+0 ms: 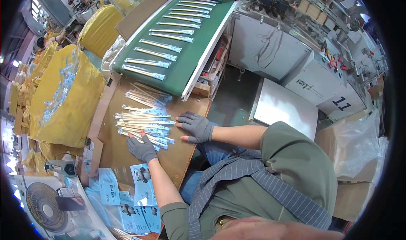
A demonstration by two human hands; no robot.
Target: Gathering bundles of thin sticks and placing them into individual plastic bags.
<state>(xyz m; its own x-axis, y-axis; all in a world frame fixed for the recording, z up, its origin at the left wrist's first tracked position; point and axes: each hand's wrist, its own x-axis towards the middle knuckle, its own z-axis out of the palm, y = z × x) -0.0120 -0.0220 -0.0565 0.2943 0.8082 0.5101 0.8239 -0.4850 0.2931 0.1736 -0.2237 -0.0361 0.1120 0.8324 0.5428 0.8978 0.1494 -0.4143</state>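
A pile of wrapped chopsticks (146,124) with light-blue printed ends lies on the brown work table (175,159), below the end of the green conveyor belt (186,58). My left hand (141,149), in a grey glove with bare fingertips, rests at the near left edge of the pile with its fingers stretched out. At the pile's right end is my right hand (195,128), gloved the same way, fingers and thumb apart. Neither hand grips anything that I can see. More wrapped chopsticks (154,54) lie spaced in a row along the belt.
Blue packaging bags with pandas (141,178) lie at the table's near left, by a fan (46,206). Left of the table stands a large yellow sack (67,100) with wrapper scraps. White machine cabinets (323,83) and a cardboard box (349,193) are at the right.
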